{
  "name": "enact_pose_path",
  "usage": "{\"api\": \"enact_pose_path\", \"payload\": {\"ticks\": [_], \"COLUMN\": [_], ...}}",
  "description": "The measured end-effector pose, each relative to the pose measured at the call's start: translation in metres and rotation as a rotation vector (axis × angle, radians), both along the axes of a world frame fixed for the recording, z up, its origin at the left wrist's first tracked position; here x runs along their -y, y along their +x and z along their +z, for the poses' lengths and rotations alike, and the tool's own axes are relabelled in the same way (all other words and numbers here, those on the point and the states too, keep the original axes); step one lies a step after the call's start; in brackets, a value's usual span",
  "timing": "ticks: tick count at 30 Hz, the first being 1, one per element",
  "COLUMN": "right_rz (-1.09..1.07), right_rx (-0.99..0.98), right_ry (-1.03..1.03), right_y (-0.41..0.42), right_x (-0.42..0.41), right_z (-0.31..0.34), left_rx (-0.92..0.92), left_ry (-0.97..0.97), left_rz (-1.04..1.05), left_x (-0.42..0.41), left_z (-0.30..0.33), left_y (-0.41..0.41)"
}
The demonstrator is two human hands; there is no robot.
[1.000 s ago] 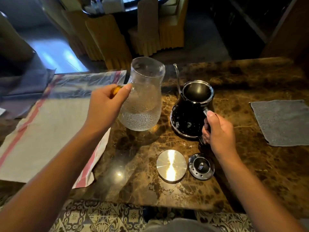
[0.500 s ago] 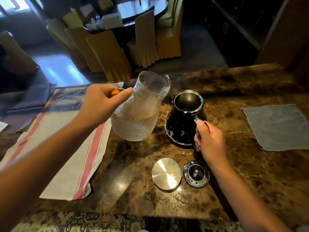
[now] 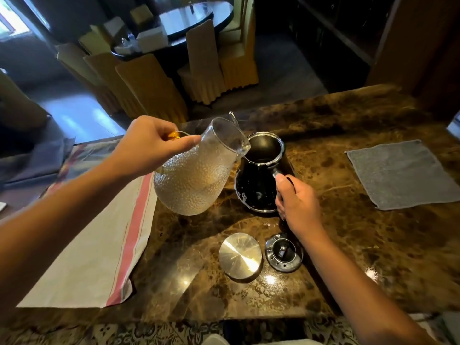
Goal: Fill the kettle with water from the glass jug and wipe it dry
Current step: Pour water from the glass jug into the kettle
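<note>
A dimpled glass jug (image 3: pixel 196 175) with water in it hangs tilted to the right, its lip over the open mouth of the black kettle (image 3: pixel 258 180). My left hand (image 3: pixel 149 145) grips the jug's amber handle. The kettle stands on the marble counter (image 3: pixel 348 245), lid off, its thin spout rising behind the jug's rim. My right hand (image 3: pixel 296 200) is closed on the kettle's handle. A grey cloth (image 3: pixel 403 173) lies flat to the right.
A round steel disc (image 3: pixel 240 256) and the kettle's black lid (image 3: pixel 283 252) lie near the counter's front edge. A white towel with pink stripes (image 3: pixel 94 235) covers the counter's left side. Beyond the counter stand covered chairs (image 3: pixel 151 88) around a dark round table.
My left hand has tipped the jug further right, bringing its lip over the kettle's mouth. My right hand has stayed on the kettle's handle.
</note>
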State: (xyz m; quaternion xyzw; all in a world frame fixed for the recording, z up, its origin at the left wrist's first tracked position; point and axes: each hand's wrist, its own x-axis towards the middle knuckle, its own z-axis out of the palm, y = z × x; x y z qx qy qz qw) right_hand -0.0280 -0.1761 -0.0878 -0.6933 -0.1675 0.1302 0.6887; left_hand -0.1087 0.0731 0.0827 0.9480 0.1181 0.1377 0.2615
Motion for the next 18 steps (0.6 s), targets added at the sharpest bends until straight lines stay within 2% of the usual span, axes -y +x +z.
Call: {"api": "enact_pose_path", "payload": {"ticks": [18], "right_rz": [0.036], "right_rx": [0.035], "right_ry": [-0.048], "right_y": [0.006], "right_x": [-0.001], "right_z": [0.001], "left_rx": [-0.156], "left_ry": [0.056], "left_rz": [0.005], "left_x": [-0.001], "left_z": [0.006], "left_y": [0.022]}}
